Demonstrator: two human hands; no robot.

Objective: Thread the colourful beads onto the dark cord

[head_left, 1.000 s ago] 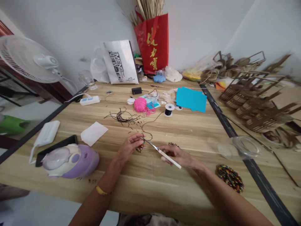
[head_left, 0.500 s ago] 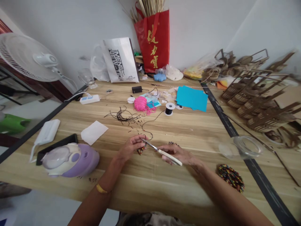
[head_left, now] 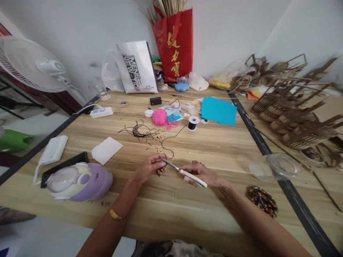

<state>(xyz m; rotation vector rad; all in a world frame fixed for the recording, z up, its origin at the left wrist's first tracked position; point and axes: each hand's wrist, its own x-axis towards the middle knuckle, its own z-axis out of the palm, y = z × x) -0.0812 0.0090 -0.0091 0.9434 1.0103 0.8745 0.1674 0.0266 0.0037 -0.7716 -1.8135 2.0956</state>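
The white-handled tool (head_left: pixel 189 174) lies diagonally in the right hand (head_left: pixel 200 173) above the wooden surface (head_left: pixel 171 214). Its narrow metal tip points forward and left, at the left fingertips; its handle end points back and right. The shaft is silvery and slim, the handle pale and smooth, with a darker metallic part beneath it. The right hand's grip is closed around the handle.

The left hand (head_left: pixel 150 167) has its grip pinched shut on a beaded strand (head_left: pixel 160 170), which hangs from the fingertips toward the wearer, in red, orange, green and dark beads. Black cord (head_left: pixel 173 137) runs in a curve from near these fingers to a white-flanged spool (head_left: pixel 193 123).

Behind, the white bag (head_left: pixel 138 67) reads "MENS" and "NEW-TIDE" in dark letters running down its side; its smaller print is unclear. The red bag (head_left: pixel 177 46) bears three gold Chinese characters in a column, the middle one 力.
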